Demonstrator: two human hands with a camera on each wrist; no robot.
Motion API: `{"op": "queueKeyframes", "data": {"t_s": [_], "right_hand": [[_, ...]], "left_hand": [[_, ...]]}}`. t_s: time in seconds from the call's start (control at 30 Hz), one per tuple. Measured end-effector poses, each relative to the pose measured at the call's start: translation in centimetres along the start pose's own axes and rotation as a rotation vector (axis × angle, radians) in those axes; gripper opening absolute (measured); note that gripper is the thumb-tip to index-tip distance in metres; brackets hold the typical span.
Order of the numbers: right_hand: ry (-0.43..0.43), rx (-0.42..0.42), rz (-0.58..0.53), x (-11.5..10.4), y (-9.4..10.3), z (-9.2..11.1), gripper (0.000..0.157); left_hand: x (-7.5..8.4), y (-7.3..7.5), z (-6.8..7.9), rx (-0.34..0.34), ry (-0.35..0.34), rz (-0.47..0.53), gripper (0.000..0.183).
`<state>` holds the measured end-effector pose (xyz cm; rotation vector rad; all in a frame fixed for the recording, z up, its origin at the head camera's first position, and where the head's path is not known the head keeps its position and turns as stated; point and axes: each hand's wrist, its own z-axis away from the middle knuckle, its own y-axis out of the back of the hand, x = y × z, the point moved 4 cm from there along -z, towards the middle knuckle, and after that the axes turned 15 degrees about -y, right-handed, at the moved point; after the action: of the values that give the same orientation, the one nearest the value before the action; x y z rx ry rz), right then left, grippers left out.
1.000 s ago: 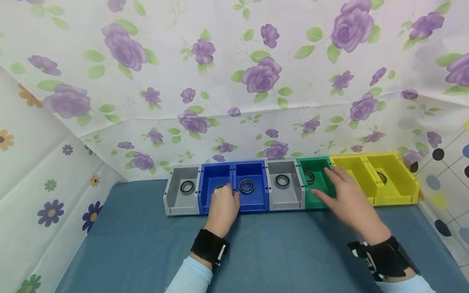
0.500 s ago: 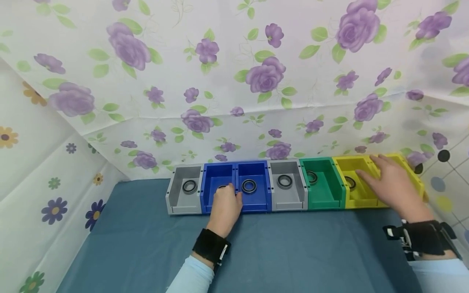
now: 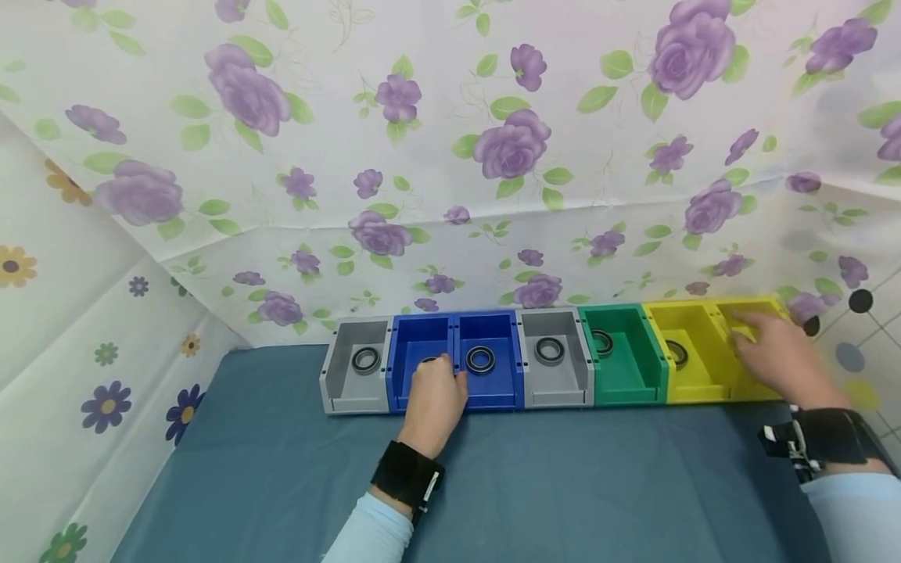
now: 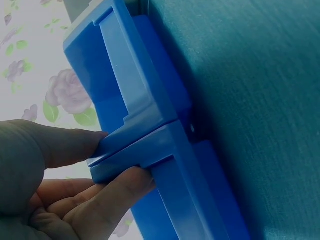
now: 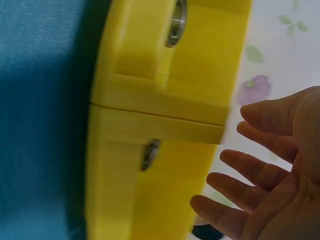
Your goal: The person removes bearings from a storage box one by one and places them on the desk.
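My left hand (image 3: 431, 399) pinches the adjoining walls of two blue storage bins, the left one (image 3: 421, 332) and the right one (image 3: 486, 328). In the left wrist view its thumb (image 4: 75, 146) lies on one side of the joined walls and a finger (image 4: 131, 185) on the other. A ball bearing (image 3: 481, 372) lies in the right blue bin; another, mostly hidden by my hand, shows in the left one. My right hand (image 3: 784, 356) hovers over the right-hand yellow bin (image 5: 170, 200), fingers spread and holding nothing. That bin contains a bearing (image 5: 151, 155), visible in the right wrist view.
The bins form one row against the floral sheet (image 3: 450, 156). Left to right come a grey bin (image 3: 355, 391), the blue pair, another grey bin (image 3: 556, 383), a green bin (image 3: 633, 371) and two yellow ones. Single bearings lie inside them. Blue-grey cloth (image 3: 563, 485) covers the table.
My right hand has moved right, from above the green bin across the left yellow bin to the right yellow one. My left hand keeps its grip on the blue bins' walls.
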<state>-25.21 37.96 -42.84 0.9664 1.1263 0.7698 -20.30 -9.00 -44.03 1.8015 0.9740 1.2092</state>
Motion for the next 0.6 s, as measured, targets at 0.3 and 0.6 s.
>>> {"op": "queueKeyframes", "data": {"t_s": [0.3, 0.6], "right_hand": [[-0.048, -0.16, 0.036, 2.1, -1.0, -1.6, 0.075], [-0.037, -0.176, -0.023, 4.2, -1.2, -2.8, 0.07]], "left_hand": [[0.3, -0.1, 0.1, 0.015, -0.012, 0.009, 0.035], [0.6, 0.1, 0.1, 0.034, -0.045, 0.011, 0.031]]}}
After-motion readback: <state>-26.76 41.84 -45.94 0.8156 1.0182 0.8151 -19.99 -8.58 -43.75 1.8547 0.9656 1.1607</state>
